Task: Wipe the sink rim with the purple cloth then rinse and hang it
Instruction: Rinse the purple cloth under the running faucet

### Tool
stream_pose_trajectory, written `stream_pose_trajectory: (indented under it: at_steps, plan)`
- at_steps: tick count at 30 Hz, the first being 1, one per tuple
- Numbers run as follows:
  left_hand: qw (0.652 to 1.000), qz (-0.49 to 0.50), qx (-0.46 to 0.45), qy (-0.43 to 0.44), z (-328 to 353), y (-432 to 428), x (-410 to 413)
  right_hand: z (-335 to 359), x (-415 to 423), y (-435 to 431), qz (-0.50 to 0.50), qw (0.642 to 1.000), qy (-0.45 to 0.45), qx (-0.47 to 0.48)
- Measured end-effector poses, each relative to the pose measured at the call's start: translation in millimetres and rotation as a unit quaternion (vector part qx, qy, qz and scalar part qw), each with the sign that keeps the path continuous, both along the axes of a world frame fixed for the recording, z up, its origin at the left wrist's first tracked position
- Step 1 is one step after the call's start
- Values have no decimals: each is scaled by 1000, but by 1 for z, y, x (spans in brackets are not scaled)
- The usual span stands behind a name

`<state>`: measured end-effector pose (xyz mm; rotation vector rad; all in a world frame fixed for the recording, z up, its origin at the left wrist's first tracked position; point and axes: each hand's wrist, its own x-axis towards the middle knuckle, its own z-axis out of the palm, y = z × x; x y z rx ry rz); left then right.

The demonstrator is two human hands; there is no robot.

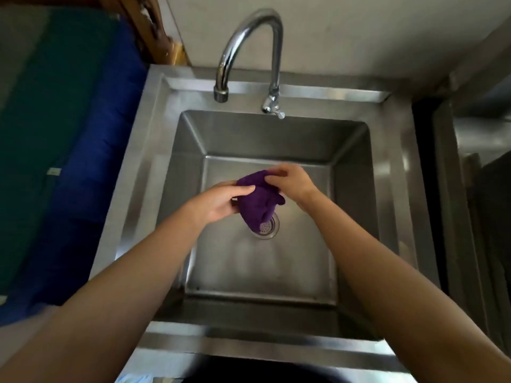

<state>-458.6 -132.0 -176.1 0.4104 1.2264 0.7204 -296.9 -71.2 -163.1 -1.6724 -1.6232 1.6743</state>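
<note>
The purple cloth (257, 203) hangs bunched over the middle of the steel basin, its lower end dangling above the round drain strainer (266, 227). My left hand (221, 201) grips its left side with thumb on top. My right hand (290, 181) pinches its upper right edge. The steel sink rim (412, 172) frames the basin on all sides. The chrome gooseneck faucet (249, 51) arches over the back rim, its spout (221, 92) pointing down at the left, and no water is visible coming from it.
A small tap handle (272, 107) sits at the faucet base. Blue and green fabric (69, 134) lies left of the sink. A steel surface (484, 150) stands to the right. A pale wall rises behind the faucet.
</note>
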Motion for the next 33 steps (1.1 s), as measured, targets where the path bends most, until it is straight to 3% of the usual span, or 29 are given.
stream_pose_trajectory:
  at_steps: [3,7,18,28,33]
  plan:
    - [997,80,-5,22,-4,9,-13,-2,-12,43,13,999,-22,19]
    - [986,164,0,11,-13,20,-23,-6,-20,102,-54,995,-81,12]
    - [968,245,42,-46,-36,55,-45,-18,-49,155,-70,994,-59,-55]
    - [957,276,62,-61,-44,66,-50,-24,-52,169,-55,994,-88,-42]
    - [954,283,69,-63,-47,69,-50,-26,-57,173,-46,989,-144,1]
